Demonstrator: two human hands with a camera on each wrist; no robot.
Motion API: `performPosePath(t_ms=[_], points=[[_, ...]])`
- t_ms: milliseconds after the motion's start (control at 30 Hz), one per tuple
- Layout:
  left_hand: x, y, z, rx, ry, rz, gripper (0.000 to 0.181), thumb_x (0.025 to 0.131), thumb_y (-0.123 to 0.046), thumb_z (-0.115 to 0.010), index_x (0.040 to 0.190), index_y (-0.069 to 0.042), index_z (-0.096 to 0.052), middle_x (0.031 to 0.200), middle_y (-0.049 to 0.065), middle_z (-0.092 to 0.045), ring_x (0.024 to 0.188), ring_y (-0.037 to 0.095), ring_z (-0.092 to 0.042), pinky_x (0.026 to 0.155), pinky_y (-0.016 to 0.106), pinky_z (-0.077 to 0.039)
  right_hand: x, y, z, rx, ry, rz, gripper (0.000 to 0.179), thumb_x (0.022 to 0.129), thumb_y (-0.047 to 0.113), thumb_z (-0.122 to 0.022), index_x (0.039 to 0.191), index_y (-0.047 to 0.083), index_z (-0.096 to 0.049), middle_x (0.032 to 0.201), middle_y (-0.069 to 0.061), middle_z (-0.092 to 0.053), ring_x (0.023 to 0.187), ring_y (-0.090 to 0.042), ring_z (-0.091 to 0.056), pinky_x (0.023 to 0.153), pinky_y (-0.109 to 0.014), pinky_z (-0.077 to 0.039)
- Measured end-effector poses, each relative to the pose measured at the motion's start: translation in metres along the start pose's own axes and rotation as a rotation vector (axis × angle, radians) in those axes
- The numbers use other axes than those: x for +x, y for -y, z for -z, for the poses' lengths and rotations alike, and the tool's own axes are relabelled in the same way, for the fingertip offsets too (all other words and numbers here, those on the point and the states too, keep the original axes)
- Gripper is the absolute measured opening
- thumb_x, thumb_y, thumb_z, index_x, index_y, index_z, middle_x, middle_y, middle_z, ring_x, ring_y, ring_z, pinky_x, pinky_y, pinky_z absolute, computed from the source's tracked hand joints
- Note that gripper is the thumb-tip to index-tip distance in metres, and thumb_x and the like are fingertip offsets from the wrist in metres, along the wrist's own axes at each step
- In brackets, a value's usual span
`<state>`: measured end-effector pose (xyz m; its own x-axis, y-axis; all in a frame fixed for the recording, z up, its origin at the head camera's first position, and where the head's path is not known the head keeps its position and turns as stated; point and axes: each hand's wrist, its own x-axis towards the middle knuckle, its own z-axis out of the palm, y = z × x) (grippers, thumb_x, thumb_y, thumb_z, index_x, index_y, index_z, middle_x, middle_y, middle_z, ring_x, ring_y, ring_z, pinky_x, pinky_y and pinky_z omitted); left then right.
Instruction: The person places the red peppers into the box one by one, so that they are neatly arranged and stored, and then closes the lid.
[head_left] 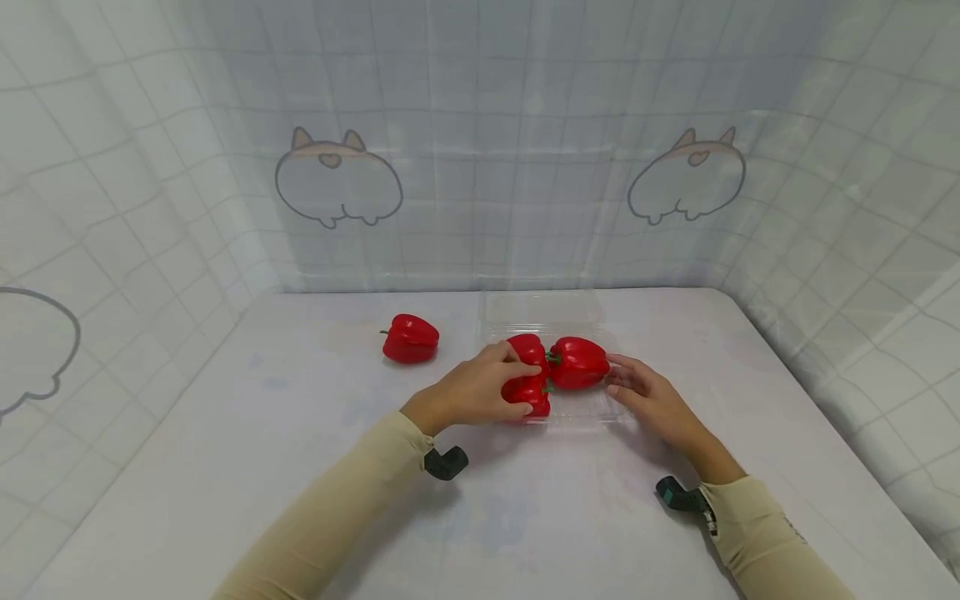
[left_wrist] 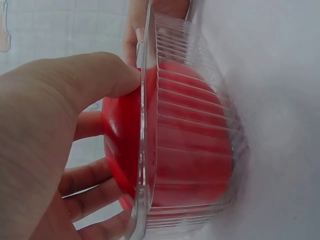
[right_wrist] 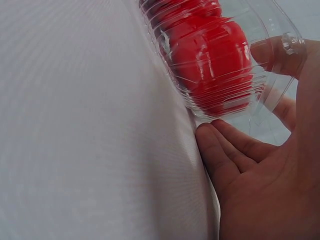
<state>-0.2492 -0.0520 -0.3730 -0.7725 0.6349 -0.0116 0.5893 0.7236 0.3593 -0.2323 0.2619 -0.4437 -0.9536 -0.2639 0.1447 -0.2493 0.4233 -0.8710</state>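
Head view: a glossy red bell pepper with a green stem (head_left: 532, 394) sits in the near left part of a clear ribbed plastic container (head_left: 579, 407). The left hand (head_left: 480, 389) grips it, fingers bent over the far side and thumb on the near side. Just behind it lies a second red bell pepper (head_left: 527, 347); to the right, in the same container, a third red bell pepper (head_left: 579, 364) points its stem left. The right hand (head_left: 654, 406), fingers loosely extended and gripping nothing, is at the container's right end. A transparent flat lid (head_left: 540, 308) lies folded back behind. Well to the left, a fourth red bell pepper (head_left: 411, 339) rests on the white cloth-covered worktop (head_left: 300, 442)
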Motion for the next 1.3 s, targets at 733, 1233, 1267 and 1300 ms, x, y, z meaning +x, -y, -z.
performPosePath(t_ms=[733, 1233, 1267, 1300], points=[[-0.012, 0.017, -0.003, -0.012, -0.107, -0.064, 0.052, 0.091, -0.045, -0.070, 0.138, -0.026, -0.061, 0.130, -0.004, -0.055, 0.117, 0.012, -0.052, 0.085, 0.030, -0.055, -0.003, -0.003, -0.003, 0.013, 0.002, 0.021, 0.056, 0.100, 0.020, -0.062, 0.152, 0.012, -0.041, 0.142, -0.019, -0.054, 0.131, -0.036, -0.052, 0.102, -0.045, -0.048], [-0.024, 0.053, 0.013, -0.227, -0.324, -0.010, 0.039, 0.096, -0.026, -0.068, 0.133, -0.016, -0.065, 0.121, 0.003, -0.065, 0.113, 0.028, -0.061, 0.090, 0.046, -0.056, -0.003, -0.006, -0.003, 0.013, -0.001, 0.032, 0.056, 0.100, 0.021, -0.062, 0.152, 0.012, -0.041, 0.141, -0.018, -0.055, 0.131, -0.035, -0.052, 0.102, -0.044, -0.048], [-0.025, 0.055, 0.015, -0.208, -0.341, -0.009, 0.038, 0.096, -0.026, -0.068, 0.132, -0.016, -0.066, 0.120, 0.001, -0.065, 0.112, 0.027, -0.061, 0.089, 0.045, -0.056, -0.003, -0.006, -0.002, 0.011, -0.004, 0.033, 0.056, 0.100, 0.020, -0.062, 0.152, 0.012, -0.041, 0.141, -0.018, -0.055, 0.130, -0.035, -0.052, 0.102, -0.045, -0.048], [-0.026, 0.058, 0.016, -0.197, -0.366, -0.012, 0.037, 0.096, -0.025, -0.068, 0.131, -0.016, -0.066, 0.119, 0.001, -0.066, 0.110, 0.026, -0.062, 0.088, 0.044, -0.056, -0.002, -0.006, -0.002, 0.009, -0.005, 0.035, 0.056, 0.100, 0.020, -0.062, 0.152, 0.012, -0.041, 0.141, -0.018, -0.055, 0.130, -0.035, -0.052, 0.102, -0.045, -0.048]])
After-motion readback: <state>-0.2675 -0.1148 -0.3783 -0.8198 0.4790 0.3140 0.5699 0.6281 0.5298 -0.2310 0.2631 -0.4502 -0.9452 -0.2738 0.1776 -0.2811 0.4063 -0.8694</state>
